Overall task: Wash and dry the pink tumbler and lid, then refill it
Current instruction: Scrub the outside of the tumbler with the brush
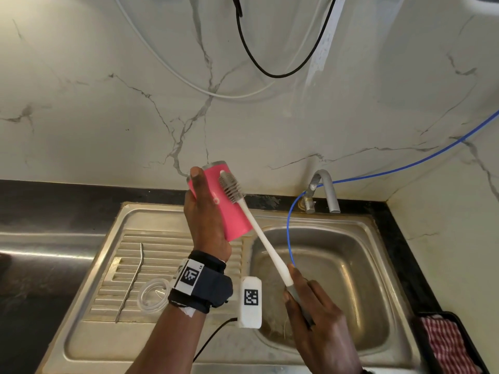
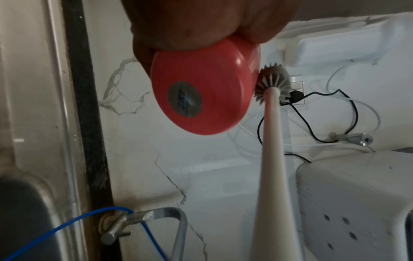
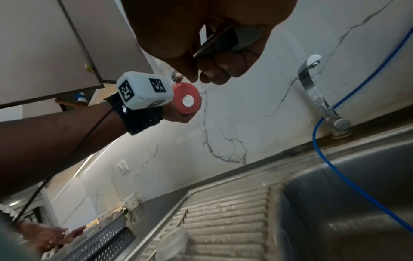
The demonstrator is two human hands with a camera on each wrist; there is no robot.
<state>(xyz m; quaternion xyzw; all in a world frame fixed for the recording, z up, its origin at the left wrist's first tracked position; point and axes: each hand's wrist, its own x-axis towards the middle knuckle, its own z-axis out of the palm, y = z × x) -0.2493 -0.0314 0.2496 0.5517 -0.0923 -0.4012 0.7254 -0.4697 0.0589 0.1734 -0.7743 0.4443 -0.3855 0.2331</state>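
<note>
My left hand point(image 1: 205, 211) grips the pink tumbler point(image 1: 232, 211) and holds it tilted above the sink's drainboard, steel rim pointing up and away. Its round base with a grey sticker point(image 2: 185, 99) faces the left wrist camera and also shows as the tumbler base point(image 3: 187, 100) in the right wrist view. My right hand point(image 1: 307, 295) grips the grey end of a long white bottle brush point(image 1: 259, 233). The brush's grey bristle head point(image 1: 231, 187) lies against the tumbler's outer side near the rim. A clear lid point(image 1: 154, 295) lies on the drainboard beside a bent metal straw point(image 1: 132, 282).
The steel sink basin point(image 1: 337, 279) is below my right hand, with the tap point(image 1: 324, 190) behind it. A blue hose point(image 1: 290, 233) runs from the tap into the basin. A red checked cloth in a black tray point(image 1: 445, 344) sits at the right edge.
</note>
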